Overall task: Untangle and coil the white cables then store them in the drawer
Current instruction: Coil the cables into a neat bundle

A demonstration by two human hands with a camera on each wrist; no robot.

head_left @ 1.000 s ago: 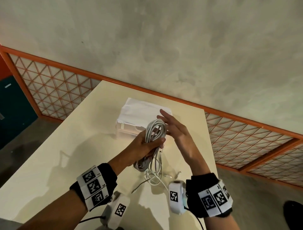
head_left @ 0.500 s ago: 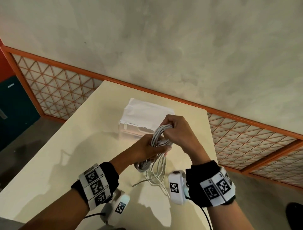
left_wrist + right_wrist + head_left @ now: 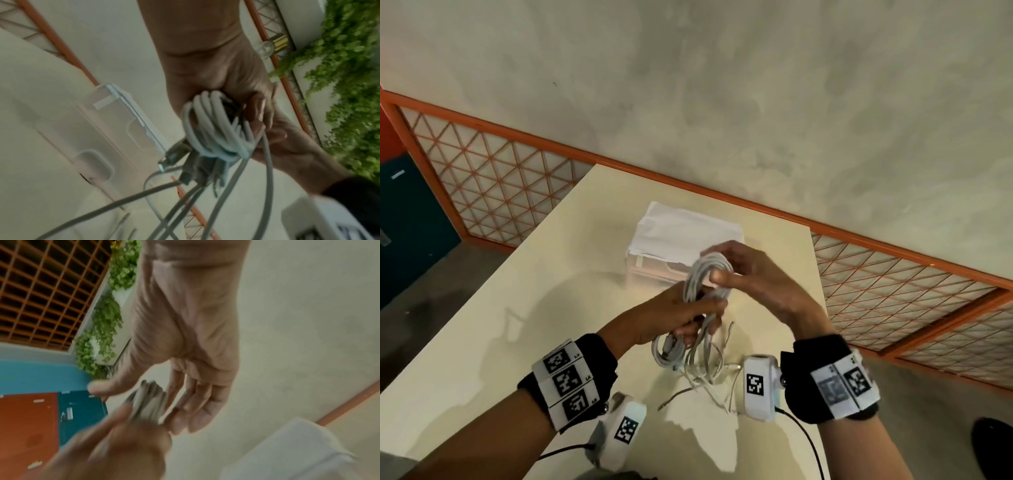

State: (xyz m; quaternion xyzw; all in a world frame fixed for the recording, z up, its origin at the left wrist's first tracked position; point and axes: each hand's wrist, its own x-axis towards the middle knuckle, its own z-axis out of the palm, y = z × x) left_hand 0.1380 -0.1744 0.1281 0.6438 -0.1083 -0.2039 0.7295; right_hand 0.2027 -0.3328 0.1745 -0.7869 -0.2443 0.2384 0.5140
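Now, step in hand: coiling, mid-wrap, judging by the loose tails below the bundle.
Left hand (image 3: 681,310): fingers curled tight round the waist of the white cables (image 3: 700,284), which are held up off the table (image 3: 482,325), just near of the drawer unit (image 3: 654,263).
Right hand (image 3: 760,277): at the top of the coil, thumb on the near side and fingers on the far side, loosely hooked over the upper loops; the right wrist view is blurred, so how firm that pinch is I can't tell.
Cables: upper part is a neat oval of turns; below the left hand a fat loop and several thin strands hang down and trail onto the table, with a plug end (image 3: 176,153) poking out beside the bundle.
Drawer: looks pushed in; whether anything is inside I can't see.
Doing it well: I'd say keep the left grip steady as the anchor, let the right hand feed each turn flat beside the last, draw the dangling strands up without dragging them across each other, and tuck the plug in last.
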